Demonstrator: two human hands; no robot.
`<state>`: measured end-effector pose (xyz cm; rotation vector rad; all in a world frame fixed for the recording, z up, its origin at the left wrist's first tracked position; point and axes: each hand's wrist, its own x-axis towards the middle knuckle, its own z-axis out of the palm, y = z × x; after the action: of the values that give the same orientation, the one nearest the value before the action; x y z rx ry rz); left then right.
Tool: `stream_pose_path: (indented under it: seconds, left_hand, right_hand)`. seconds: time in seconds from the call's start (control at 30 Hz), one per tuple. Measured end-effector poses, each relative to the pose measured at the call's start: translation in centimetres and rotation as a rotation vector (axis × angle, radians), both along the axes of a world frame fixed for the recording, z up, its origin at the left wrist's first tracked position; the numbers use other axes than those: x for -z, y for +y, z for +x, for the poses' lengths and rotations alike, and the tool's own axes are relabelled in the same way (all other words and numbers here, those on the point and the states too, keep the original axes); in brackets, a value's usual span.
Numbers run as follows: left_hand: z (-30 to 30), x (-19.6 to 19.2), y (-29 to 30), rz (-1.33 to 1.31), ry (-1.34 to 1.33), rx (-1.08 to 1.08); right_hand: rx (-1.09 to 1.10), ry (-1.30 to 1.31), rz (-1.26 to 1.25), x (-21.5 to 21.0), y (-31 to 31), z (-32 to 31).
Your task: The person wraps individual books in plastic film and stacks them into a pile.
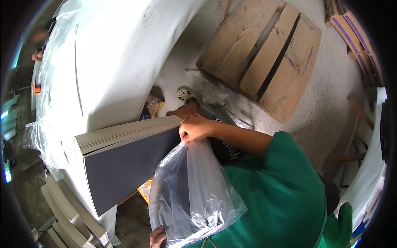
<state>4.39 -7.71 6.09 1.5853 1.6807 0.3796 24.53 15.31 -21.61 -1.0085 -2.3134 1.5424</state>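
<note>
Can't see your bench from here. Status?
Right hand grips the bag mouth at the grey stack. Left hand holds the clear plastic bag bottom. Stack partly in.

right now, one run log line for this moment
left hand: holds clear plastic bag bottom | right hand: grips bag mouth at grey board stack | stack: partly bagged

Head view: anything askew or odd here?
Mildly. The thick grey stack of sheets juts off the white-covered table edge, only partly inside the clear plastic bag. Right hand grips stack corner and bag mouth; left hand holds the bag's bottom.
</note>
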Motion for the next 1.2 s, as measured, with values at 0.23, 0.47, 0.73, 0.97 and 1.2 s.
stream_pose_path:
  seconds: [0.23, 0.47, 0.73, 0.97, 1.2]
  left_hand:
    - [0.2, 0.4, 0.5, -0.192, 0.071, -0.230]
    - [-0.1, 0.4, 4.3, -0.265, 0.124, -0.149]
    - [-1.1, 5.8, 13.3, -0.376, 0.194, -0.057]
    - [-3.0, 12.2, 22.6, -0.439, 0.251, 0.018]
    - [-4.1, 15.8, 28.3, -0.471, 0.297, 0.054]
  right_hand:
    - [0.386, 0.531, -0.881, 3.8, 0.5, -0.5]
    - [0.930, 0.309, -0.628, 13.9, 0.6, -0.7]
    - [0.700, -0.840, -0.171, 28.9, 0.0, 6.5]
    - [0.381, -1.040, 0.393, 37.7, 1.6, 6.6]
    - [0.233, -0.995, 0.332, 41.1, 7.7, 1.9]
